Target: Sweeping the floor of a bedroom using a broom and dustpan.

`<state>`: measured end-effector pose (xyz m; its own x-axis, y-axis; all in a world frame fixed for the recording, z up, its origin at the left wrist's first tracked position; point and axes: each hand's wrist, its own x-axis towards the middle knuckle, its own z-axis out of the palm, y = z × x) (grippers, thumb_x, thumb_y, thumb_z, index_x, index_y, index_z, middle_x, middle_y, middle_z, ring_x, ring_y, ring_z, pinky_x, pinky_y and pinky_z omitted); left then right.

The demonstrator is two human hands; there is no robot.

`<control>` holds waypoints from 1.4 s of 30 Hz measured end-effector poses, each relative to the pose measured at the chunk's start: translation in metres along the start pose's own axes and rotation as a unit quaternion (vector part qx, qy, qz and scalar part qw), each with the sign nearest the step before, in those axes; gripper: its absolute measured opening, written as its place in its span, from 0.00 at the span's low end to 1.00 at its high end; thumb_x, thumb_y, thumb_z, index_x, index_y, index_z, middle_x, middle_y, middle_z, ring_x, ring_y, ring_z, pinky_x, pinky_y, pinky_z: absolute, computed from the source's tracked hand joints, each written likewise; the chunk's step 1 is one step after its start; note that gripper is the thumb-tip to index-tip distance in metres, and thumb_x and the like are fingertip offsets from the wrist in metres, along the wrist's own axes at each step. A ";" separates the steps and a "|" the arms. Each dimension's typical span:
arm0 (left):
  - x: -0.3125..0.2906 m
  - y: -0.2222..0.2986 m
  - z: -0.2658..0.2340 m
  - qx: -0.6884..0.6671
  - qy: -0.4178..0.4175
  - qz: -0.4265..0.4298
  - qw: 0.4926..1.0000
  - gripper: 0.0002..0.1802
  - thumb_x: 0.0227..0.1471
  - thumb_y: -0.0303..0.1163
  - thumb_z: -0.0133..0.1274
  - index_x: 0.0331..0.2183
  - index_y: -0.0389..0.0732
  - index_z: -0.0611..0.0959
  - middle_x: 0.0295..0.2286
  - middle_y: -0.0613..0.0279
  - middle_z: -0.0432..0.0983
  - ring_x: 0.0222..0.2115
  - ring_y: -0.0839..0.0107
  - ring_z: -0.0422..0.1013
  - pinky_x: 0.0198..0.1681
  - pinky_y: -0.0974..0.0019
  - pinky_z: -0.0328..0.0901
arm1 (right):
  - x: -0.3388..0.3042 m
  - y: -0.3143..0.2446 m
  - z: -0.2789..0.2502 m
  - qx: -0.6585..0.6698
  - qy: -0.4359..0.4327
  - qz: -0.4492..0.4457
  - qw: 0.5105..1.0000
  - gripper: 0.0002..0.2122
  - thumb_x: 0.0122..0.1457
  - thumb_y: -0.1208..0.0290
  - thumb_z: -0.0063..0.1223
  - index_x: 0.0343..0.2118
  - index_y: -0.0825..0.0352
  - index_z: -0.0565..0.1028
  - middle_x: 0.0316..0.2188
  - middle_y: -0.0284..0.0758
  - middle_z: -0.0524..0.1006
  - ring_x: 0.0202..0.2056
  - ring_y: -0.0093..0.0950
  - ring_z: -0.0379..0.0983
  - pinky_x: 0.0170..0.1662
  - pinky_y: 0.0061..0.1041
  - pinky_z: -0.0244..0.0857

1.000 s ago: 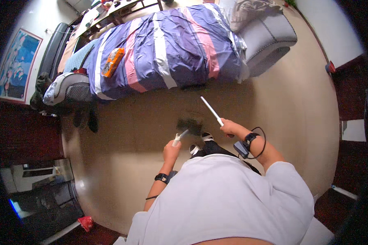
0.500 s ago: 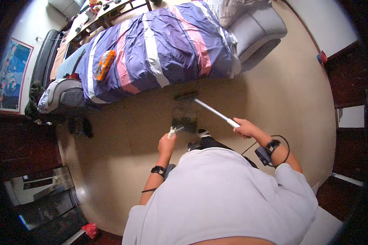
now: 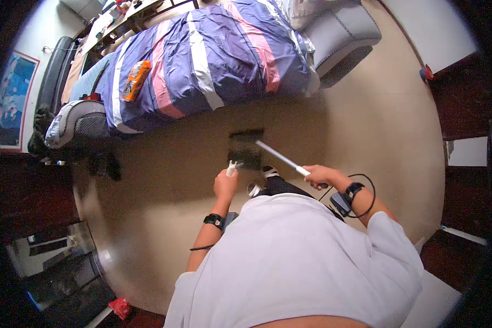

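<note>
My right hand (image 3: 321, 176) is wrapped round the handle of a broom (image 3: 280, 156), a pale metal stick with a white grip. Its dark head lies on the floor ahead of me, slightly blurred, at the far edge of a dark dustpan (image 3: 245, 158). My left hand (image 3: 224, 186) is closed on the dustpan's upright handle, whose white forked tip sticks out above the fist. The pan rests on the floor just in front of my shoes (image 3: 269, 171), and its details are dim.
A sofa (image 3: 344, 35) under a purple striped cover (image 3: 232, 65) stands ahead, with an orange packet (image 3: 136, 81) on it. Dark shoes (image 3: 112, 165) sit near its left end. A red bag (image 3: 119, 309) lies at lower left, and dark furniture (image 3: 467, 191) lines the right.
The broom head has shifted slightly left and down, closer over the dustpan. My right hand has come a little left and nearer to me; my left hand has barely moved.
</note>
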<state>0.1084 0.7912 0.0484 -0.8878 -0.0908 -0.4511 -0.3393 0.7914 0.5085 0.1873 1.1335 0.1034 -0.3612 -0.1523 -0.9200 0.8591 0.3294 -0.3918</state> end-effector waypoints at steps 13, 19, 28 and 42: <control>-0.007 -0.015 0.013 -0.029 -0.022 0.018 0.999 0.21 0.45 0.49 0.53 0.34 0.42 0.83 0.31 0.48 0.79 0.34 0.48 0.74 0.37 0.51 0.67 | -0.040 0.014 -0.020 0.009 0.140 -0.084 0.987 0.14 0.53 0.76 0.50 0.44 0.65 0.68 0.15 0.30 0.67 0.13 0.21 0.65 0.13 0.25 0.60; -0.013 0.001 0.019 -0.064 -0.019 -0.006 0.998 0.21 0.45 0.49 0.54 0.32 0.40 0.83 0.29 0.48 0.78 0.32 0.51 0.75 0.34 0.55 0.67 | 0.048 0.017 -0.099 -0.029 0.202 -0.115 0.972 0.25 0.54 0.76 0.48 0.57 0.60 0.61 0.15 0.28 0.65 0.12 0.20 0.62 0.13 0.24 0.59; -0.018 0.065 0.067 -0.068 0.000 -0.012 0.998 0.20 0.46 0.46 0.56 0.33 0.37 0.83 0.26 0.46 0.78 0.28 0.55 0.76 0.31 0.57 0.66 | 0.020 0.048 -0.178 -0.088 0.068 -0.036 0.993 0.19 0.53 0.76 0.49 0.49 0.60 0.65 0.16 0.30 0.66 0.15 0.20 0.63 0.16 0.24 0.60; -0.011 0.175 0.121 -0.047 -0.032 0.000 0.998 0.20 0.46 0.46 0.55 0.34 0.39 0.83 0.29 0.45 0.78 0.33 0.49 0.75 0.35 0.56 0.68 | -0.091 0.082 -0.287 0.012 0.120 -0.043 0.992 0.34 0.53 0.75 0.50 0.64 0.57 0.52 0.16 0.29 0.68 0.14 0.19 0.63 0.14 0.23 0.57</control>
<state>0.0962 1.0041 0.0539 -0.8667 -0.0498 -0.4963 -0.3704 0.7306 0.5735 0.1869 1.4417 0.1520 -0.5069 0.0488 -0.8606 0.8289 0.3016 -0.4711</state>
